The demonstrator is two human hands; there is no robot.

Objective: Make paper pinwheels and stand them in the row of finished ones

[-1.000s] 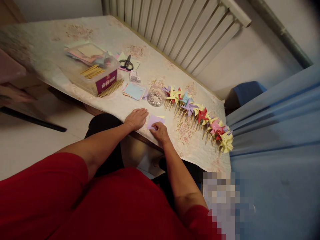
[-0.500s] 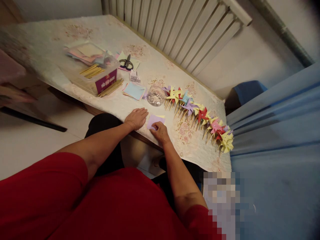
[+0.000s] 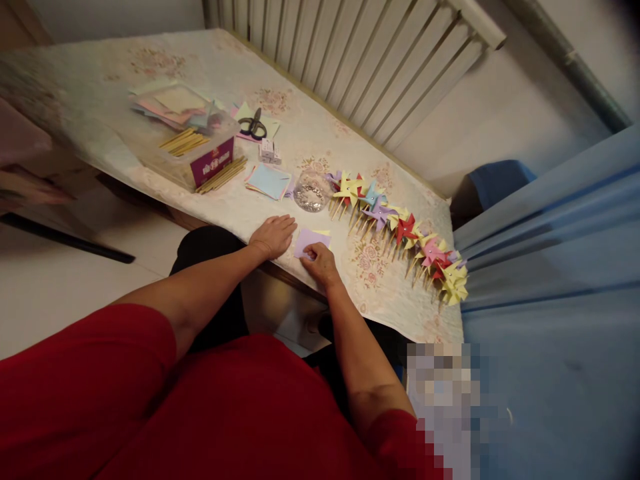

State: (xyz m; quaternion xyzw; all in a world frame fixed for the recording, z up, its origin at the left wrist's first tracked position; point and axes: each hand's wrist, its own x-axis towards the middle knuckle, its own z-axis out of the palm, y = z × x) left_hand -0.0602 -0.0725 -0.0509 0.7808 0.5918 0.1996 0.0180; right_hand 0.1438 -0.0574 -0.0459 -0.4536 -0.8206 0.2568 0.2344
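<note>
My left hand (image 3: 273, 237) lies flat on the tablecloth near the table's front edge, fingers stretched out, holding nothing. To its right, my right hand (image 3: 320, 264) has its thumb and fingers closed at the near edge of a purple paper square (image 3: 309, 240). A strip of yellow paper (image 3: 321, 233) peeks out from beneath the purple one. Beyond both hands stands a round clear dish (image 3: 311, 192) with small shiny metal pieces. A stack of coloured paper squares (image 3: 269, 182), light blue on top, sits left of the dish.
Several paper pinwheels (image 3: 380, 212) on sticks lie in a row along the right. At the left are a clear plastic box (image 3: 214, 162) with wooden sticks, loose sticks (image 3: 223, 175), black-handled scissors (image 3: 254, 125) and small white boxes (image 3: 270, 152). A radiator (image 3: 340, 60) stands behind the table.
</note>
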